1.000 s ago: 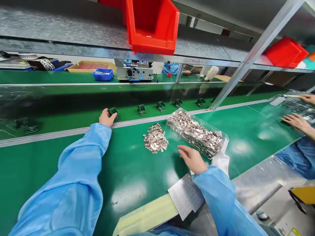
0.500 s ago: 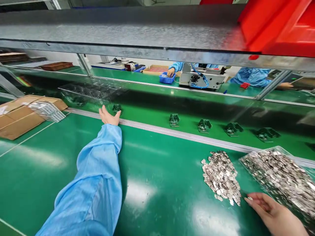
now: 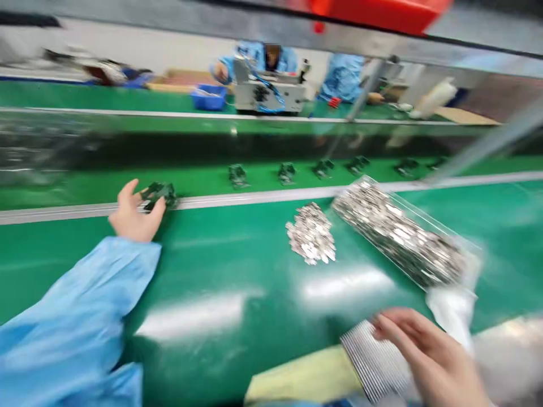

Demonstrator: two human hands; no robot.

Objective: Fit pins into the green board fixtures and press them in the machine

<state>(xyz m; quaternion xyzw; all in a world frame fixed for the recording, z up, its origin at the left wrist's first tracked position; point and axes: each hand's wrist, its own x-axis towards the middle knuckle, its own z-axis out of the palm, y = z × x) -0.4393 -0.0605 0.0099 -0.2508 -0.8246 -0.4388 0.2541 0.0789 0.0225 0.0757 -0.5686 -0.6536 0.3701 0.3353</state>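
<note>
My left hand [image 3: 136, 217], in a light blue sleeve, is at the metal rail on the left with thumb and fingers around a small dark green circuit board [image 3: 163, 195]. The board is lifted to the rail's edge, blurred by motion. My right hand [image 3: 428, 350] is low on the right, thumb and forefinger pinched together; whatever is between the tips is too smeared to make out. Beyond it lie a heap of small silvery metal pieces [image 3: 311, 234] and a clear plastic tray [image 3: 456, 243] full of similar pieces.
Several more green boards [image 3: 287, 173] stand in a row on the green belt [image 3: 203, 183] behind the rail [image 3: 237, 198]. A ridged grey pad [image 3: 373, 362] and yellow cloth [image 3: 305, 379] are near my body. Across stand a machine [image 3: 269, 93], a blue bin [image 3: 209, 97] and co-workers in blue.
The view has swung right and down. My left hand has taken hold of a green board and brought it to the rail. My right hand has moved away from the metal heap toward my body.
</note>
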